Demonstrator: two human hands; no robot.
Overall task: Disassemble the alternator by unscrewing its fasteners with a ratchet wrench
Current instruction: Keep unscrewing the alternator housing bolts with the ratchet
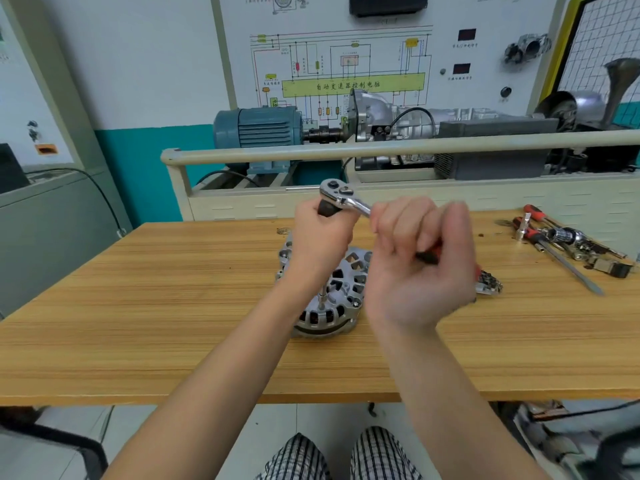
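Right hand (420, 258) curled round the ratchet wrench (343, 197) handle, left hand (322, 233) gripping the socket under its head, both above the alternator (341, 296) — resting mid-table (138, 306), loose tools (568, 244) far right of it.

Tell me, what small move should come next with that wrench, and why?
Probably a short swing of the wrench handle. The right hand grips the handle, the left hand steadies the socket under its head, and the extension already stands on the alternator, seemingly on a fastener.
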